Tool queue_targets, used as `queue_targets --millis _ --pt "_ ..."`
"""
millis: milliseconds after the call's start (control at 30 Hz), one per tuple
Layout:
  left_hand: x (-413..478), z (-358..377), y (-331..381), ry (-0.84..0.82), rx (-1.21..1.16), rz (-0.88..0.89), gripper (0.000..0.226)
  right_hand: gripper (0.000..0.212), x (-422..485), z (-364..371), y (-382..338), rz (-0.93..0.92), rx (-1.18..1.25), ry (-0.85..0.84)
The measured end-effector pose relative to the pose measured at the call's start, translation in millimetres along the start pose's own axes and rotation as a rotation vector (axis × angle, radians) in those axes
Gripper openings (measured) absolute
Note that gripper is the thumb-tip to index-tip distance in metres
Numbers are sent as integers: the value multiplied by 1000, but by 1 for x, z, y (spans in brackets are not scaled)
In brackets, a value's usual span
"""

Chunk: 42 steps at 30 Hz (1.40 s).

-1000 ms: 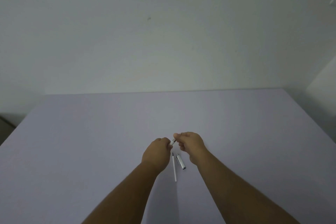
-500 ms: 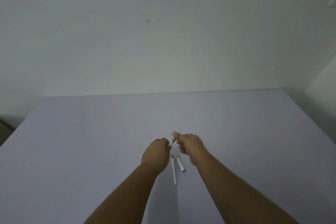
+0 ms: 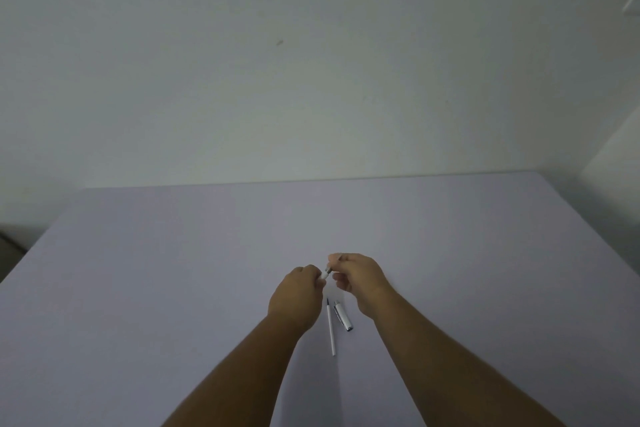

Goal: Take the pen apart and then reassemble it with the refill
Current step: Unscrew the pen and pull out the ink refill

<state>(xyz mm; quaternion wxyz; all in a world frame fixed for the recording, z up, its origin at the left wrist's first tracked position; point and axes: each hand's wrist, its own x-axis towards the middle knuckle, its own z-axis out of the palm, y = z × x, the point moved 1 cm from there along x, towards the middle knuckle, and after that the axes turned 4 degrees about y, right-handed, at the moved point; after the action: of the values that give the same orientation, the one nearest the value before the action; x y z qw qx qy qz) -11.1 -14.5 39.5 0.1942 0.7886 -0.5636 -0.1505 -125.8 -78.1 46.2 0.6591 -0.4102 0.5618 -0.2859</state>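
A white pen barrel is held above the table between both hands; only a short stretch shows between them. My left hand is closed around its lower end, and my right hand pinches its dark upper tip with thumb and forefinger. Below the hands, a thin white refill with a dark tip lies on the table. Just to its right lies a white pen cap with a silver clip.
The lilac table spreads wide on all sides, its far edge meeting a plain pale wall. A dark gap shows past the table's left edge.
Both hands stay together on the pen barrel with only slight finger shifts; my right hand's grip on the tip has turned a little. The refill and cap lie where they were.
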Motion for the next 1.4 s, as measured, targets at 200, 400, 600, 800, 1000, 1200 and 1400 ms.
queue_targets --millis 200,400,600,800,1000,1200,1400 --pt "0 0 1 6 -22 12 24 13 -2 1 -1 -45 -42 11" --pt "0 -4 2 30 -173 36 21 26 -8 3 -6 -101 121 -56" --pt "0 -8 6 20 -246 40 20 35 -8 2 -13 -141 203 -35" --pt "-3 -8 4 -27 -341 9 24 26 -4 2 -13 -157 115 -21" --pt "-6 -4 -5 -79 -350 -23 22 17 9 -8 -19 -171 295 121" --pt "-11 6 -21 -93 -375 -105 22 8 19 -23 18 -129 -447 198" --pt "-16 17 -30 -138 -381 -128 21 28 23 -27 59 -169 -945 147"
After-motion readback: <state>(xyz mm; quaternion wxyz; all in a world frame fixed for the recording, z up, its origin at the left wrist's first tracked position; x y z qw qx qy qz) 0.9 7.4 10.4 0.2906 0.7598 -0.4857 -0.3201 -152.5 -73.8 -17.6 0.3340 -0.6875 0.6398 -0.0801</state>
